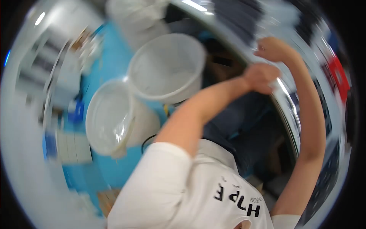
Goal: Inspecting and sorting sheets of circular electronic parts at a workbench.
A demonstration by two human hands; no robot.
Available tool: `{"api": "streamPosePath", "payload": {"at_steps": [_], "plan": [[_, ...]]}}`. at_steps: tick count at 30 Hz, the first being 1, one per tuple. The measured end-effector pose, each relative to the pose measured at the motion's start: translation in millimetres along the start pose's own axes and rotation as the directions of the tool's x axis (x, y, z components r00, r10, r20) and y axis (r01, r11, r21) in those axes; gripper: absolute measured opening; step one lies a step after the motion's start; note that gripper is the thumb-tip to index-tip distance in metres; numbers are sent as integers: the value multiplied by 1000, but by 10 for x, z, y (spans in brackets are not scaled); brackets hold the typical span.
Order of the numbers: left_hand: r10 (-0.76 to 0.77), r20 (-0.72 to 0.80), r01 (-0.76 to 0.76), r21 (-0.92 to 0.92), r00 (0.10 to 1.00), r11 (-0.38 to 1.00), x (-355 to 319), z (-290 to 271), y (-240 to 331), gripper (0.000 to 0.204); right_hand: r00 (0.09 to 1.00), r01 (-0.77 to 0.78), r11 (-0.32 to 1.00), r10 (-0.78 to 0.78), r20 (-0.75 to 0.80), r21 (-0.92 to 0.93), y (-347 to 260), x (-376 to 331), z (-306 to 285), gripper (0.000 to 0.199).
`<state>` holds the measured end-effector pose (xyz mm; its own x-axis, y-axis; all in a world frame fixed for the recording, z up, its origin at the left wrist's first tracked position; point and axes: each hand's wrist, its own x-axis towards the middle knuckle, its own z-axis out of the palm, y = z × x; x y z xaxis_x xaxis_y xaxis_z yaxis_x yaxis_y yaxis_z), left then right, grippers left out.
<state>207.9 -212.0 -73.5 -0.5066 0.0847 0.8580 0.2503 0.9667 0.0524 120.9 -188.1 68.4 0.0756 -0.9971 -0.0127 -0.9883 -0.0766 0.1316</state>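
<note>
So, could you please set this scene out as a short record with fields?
Left hand: at the table edge; grip unclear, blurred
Right hand: beyond the left hand, over the table side; grip unclear
Containers: two round whitish tubs, side by side
Floor: blue
Far right: red object

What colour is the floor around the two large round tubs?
Bright blue; the floor shows best in the head view.

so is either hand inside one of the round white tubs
No, the left hand and right hand are both by the table edge, to the right of the upper tub and lower tub.
</note>
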Motion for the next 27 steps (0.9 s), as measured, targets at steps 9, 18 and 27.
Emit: {"api": "streamPosePath", "payload": {"at_steps": [9,18,27], "plan": [[5,-314,-15,-31,949,999,-209,-473,616,35,802,595,794,-578,-148,123,-2277,1009,-435,31],[32,-179,-49,-91,983,995,-147,-1082,-52,28,506,483,854,-452,735,193,-3340,2365,1174,39],[-86,24,89,-301,996,950,-309,-1611,-1548,30,238,378,739,-659,713,557,-3349,3597,1550,45]]}}
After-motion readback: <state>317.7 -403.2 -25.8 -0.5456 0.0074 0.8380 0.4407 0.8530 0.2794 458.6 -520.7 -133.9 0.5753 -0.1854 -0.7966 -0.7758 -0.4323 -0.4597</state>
